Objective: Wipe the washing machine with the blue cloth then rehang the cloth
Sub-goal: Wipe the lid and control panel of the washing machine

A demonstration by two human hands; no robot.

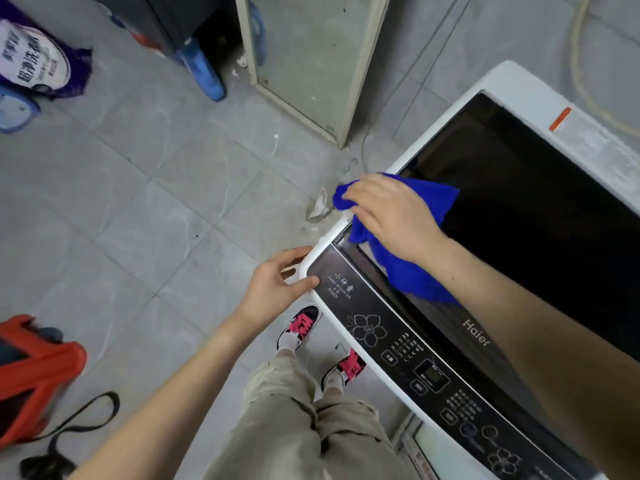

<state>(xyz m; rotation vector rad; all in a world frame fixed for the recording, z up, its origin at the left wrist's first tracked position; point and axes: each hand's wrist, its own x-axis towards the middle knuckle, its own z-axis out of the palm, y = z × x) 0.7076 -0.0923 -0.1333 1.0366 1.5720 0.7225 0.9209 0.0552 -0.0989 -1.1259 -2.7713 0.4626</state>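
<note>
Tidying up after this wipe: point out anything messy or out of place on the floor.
A crumpled white scrap lies on the floor beside the washer, grit around it. More white bits sit by the door frame.

White top-loading washing machine [519, 84], dark glass lid, crumpled blue cloth [412, 271] on its corner
</note>
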